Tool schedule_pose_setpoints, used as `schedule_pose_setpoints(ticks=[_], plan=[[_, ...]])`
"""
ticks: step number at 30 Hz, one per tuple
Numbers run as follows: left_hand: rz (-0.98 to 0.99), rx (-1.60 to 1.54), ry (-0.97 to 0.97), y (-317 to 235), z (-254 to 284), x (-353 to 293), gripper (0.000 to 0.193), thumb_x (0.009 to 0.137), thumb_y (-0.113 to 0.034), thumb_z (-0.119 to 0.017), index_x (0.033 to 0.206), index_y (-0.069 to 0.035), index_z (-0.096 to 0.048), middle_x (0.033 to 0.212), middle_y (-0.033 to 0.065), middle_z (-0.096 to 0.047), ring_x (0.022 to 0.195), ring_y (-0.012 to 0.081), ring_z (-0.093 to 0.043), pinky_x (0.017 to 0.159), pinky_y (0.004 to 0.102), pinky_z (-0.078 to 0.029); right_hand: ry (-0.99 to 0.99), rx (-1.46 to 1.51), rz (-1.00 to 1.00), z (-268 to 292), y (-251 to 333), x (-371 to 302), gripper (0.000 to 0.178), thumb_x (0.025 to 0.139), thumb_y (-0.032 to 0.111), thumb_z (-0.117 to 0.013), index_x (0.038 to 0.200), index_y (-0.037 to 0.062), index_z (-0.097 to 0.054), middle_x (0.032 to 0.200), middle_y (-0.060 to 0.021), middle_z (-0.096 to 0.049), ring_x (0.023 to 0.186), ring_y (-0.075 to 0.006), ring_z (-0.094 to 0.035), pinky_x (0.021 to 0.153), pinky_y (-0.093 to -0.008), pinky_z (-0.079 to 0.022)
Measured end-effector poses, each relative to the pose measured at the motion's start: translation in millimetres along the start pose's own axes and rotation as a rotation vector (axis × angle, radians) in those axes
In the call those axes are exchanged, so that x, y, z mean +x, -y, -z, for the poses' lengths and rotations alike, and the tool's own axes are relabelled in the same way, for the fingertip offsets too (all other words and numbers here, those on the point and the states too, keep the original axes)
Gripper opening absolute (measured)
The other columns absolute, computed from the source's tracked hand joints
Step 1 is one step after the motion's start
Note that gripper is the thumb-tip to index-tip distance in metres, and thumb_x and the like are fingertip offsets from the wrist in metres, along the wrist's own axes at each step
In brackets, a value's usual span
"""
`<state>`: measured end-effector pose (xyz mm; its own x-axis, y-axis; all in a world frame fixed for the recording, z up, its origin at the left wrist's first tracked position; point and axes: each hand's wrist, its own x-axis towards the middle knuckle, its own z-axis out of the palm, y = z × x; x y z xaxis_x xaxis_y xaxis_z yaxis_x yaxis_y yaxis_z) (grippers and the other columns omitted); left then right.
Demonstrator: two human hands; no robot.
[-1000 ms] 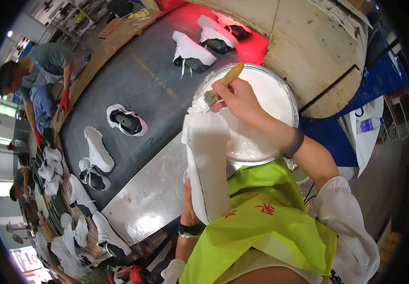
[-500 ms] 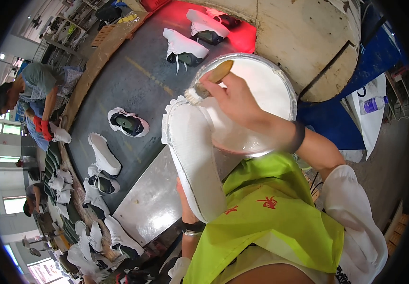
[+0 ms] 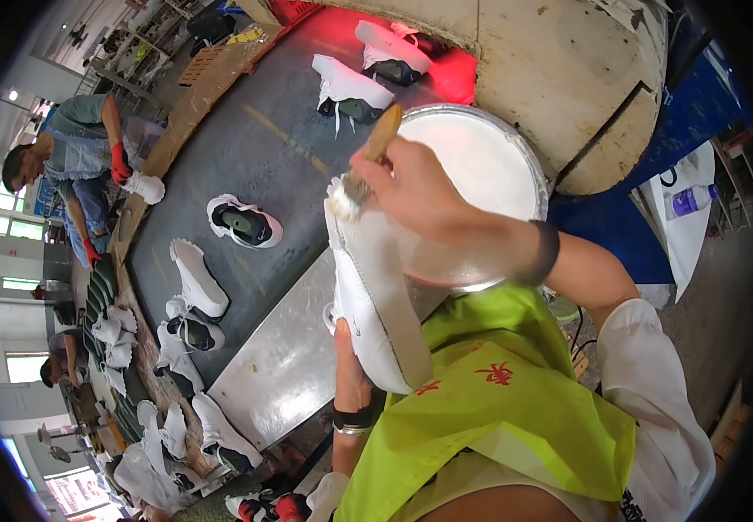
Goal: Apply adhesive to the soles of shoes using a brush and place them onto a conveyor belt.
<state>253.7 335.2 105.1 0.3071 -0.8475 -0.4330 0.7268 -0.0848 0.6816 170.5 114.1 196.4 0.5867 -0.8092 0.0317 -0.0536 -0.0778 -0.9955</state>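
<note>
My left hand (image 3: 351,372) is wrapped round the side of a white shoe upper (image 3: 378,304), which is tilted with its pale underside up and toward the right. In my right hand (image 3: 424,187) is a brush (image 3: 382,135) with a wooden handle, gripped near the bristles. Those whitish bristles touch the toe end of the shoe upper, at its ruffled edge. Under my right forearm stands a round metal basin (image 3: 540,178) of white liquid (image 3: 472,143), partly covered by the hand and arm.
A dark conveyor belt (image 3: 285,187) carries several white shoes, two by a red-lit opening (image 3: 455,78). A metal ledge (image 3: 276,383) borders it. More shoes (image 3: 220,435) line the lower left. Across the belt, a person (image 3: 89,165) in red gloves holds a white shoe.
The brush has moved down and left onto the shoe's toe end, its handle now more upright. The shoe upper has rolled, showing its side and more of my left hand.
</note>
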Motion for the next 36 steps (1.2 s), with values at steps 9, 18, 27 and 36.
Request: schedule_pose_setpoints(ticks=[9,18,27,36], plan=[[-0.093,0.107,-0.066,-8.9,15.4,-4.1,0.060,0.097,-0.041,-0.046,0.138,0.002,-0.038,0.127,0.0160,-0.056,0.109,0.0257,-0.061,0.091,0.0381,-0.051,-0.091,0.072,0.212,-14.3,16.2,-30.0,0.023,0.093,0.016,-0.054,0.093,-0.0060,-0.058,0.077,-0.0184,-0.063,0.072,-0.0226,-0.064,0.065,-0.0341,-0.048],[-0.111,0.167,-0.094,-4.4,38.7,-7.4,0.060,0.095,-0.041,-0.047,0.135,0.004,-0.041,0.122,0.0156,-0.059,0.104,0.0246,-0.063,0.088,0.0371,-0.053,0.282,-0.304,0.353,3.4,33.3,-18.9,0.026,0.092,0.019,-0.055,0.092,-0.0063,-0.059,0.076,-0.0217,-0.061,0.071,-0.0324,-0.061,0.065,-0.0401,-0.046],[-0.094,0.167,-0.115,-8.9,36.7,-13.1,0.058,0.096,-0.041,-0.046,0.132,0.005,-0.045,0.119,0.0160,-0.061,0.102,0.0244,-0.064,0.087,0.0369,-0.053,0.465,-0.312,0.285,3.5,47.7,-25.4,0.021,0.093,0.014,-0.053,0.102,-0.0028,-0.061,0.093,-0.0131,-0.066,0.085,-0.0223,-0.063,0.080,-0.0337,-0.048],[0.089,-0.009,0.009,-12.1,35.0,-16.0,0.064,0.098,-0.048,-0.039,0.141,-0.001,-0.034,0.129,0.0162,-0.054,0.112,0.0272,-0.059,0.093,0.0409,-0.050,0.212,-0.133,0.519,5.5,19.8,-0.7,0.023,0.092,0.019,-0.055,0.091,-0.0034,-0.062,0.084,-0.0188,-0.063,0.076,-0.0287,-0.061,0.070,-0.0379,-0.047]])
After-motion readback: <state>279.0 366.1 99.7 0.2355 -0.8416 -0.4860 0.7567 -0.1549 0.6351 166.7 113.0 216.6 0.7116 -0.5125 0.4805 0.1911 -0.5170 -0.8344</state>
